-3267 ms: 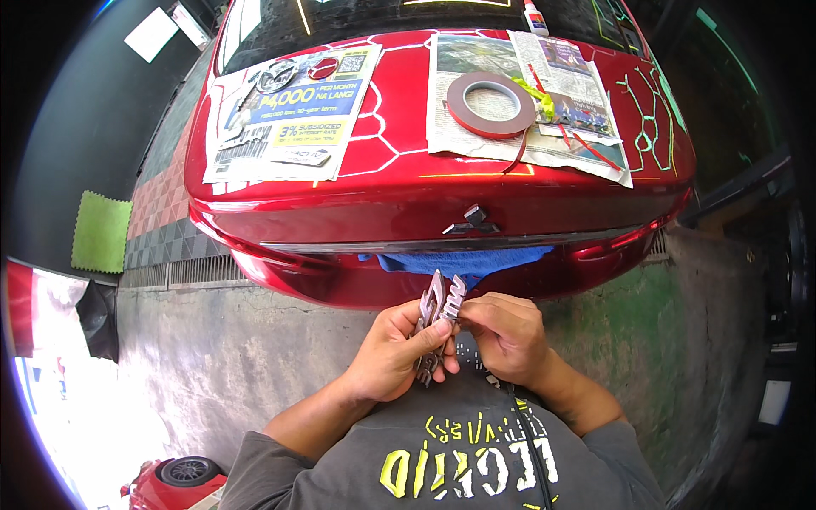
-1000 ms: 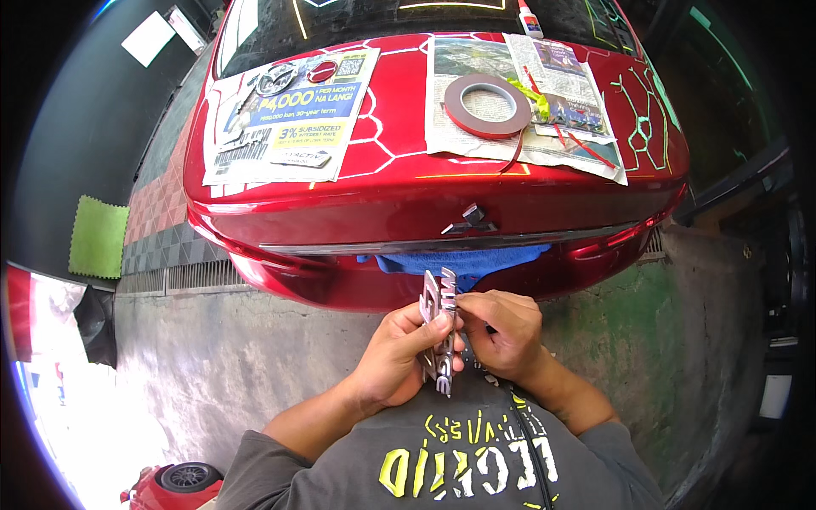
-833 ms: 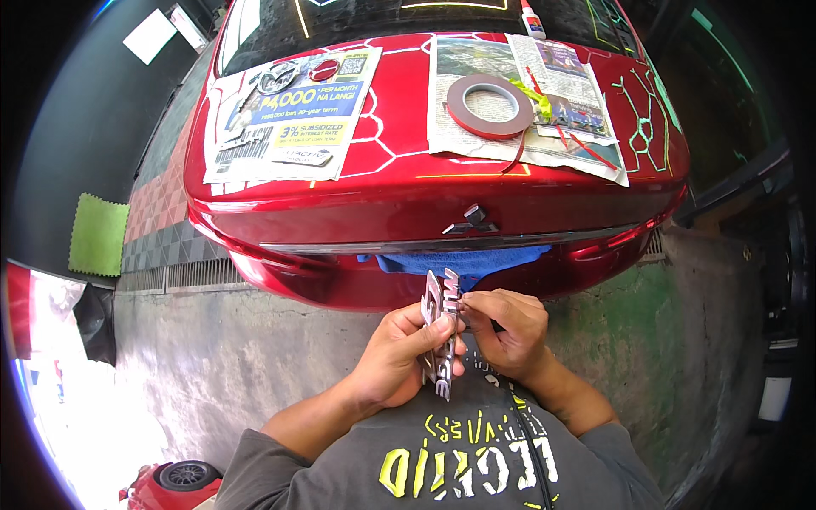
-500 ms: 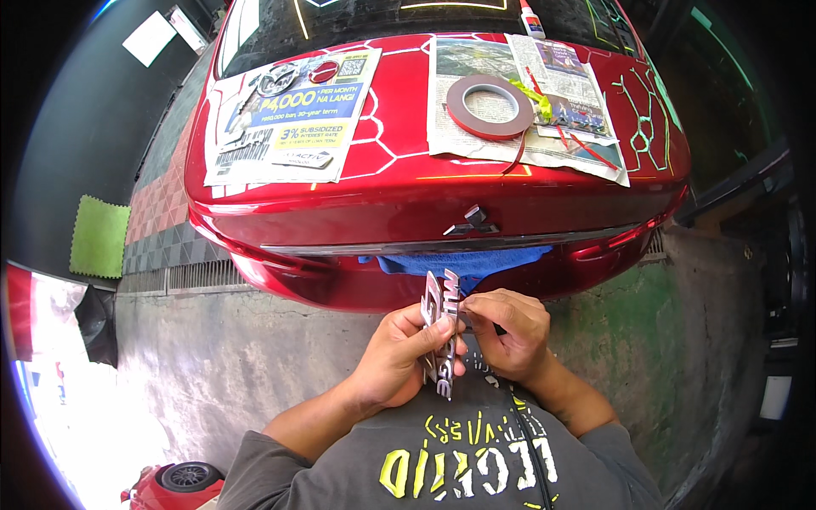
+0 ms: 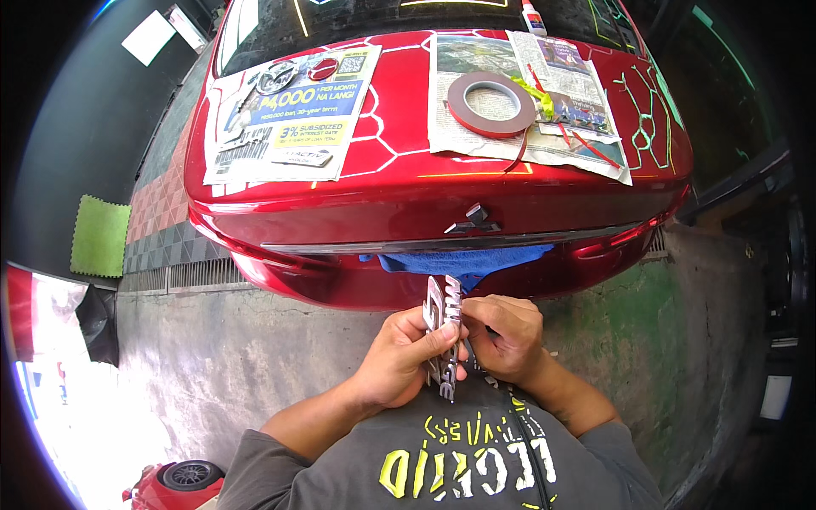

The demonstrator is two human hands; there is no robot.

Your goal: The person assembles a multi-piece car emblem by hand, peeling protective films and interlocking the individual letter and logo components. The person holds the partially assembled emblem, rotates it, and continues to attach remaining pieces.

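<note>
My left hand [image 5: 393, 357] is closed around a chrome lettered car emblem [image 5: 453, 299], its thumb pressed over the middle. The emblem stands lengthwise, its letters running away from me, in front of my shirt. Beside it, my right hand [image 5: 512, 340] is closed in a pinch against the emblem's right edge. Whatever lies between those fingertips is hidden or too small to name. Beyond both hands, a blue cloth [image 5: 463, 262] hangs at the rear of a red car [image 5: 340, 223].
Newspaper on the car carries a tape roll [image 5: 461, 104], red tape strips [image 5: 595, 150] and yellow-green scraps [image 5: 535, 95]. Another sheet [image 5: 340, 127] holds a round emblem [image 5: 276, 78], a red round piece [image 5: 323, 69] and a small badge [image 5: 302, 159]. A glue bottle [image 5: 533, 19] stands farther back.
The emblem has tilted slightly in my left hand. My right hand has shifted a little closer to me and to the left, still pinched beside it.
</note>
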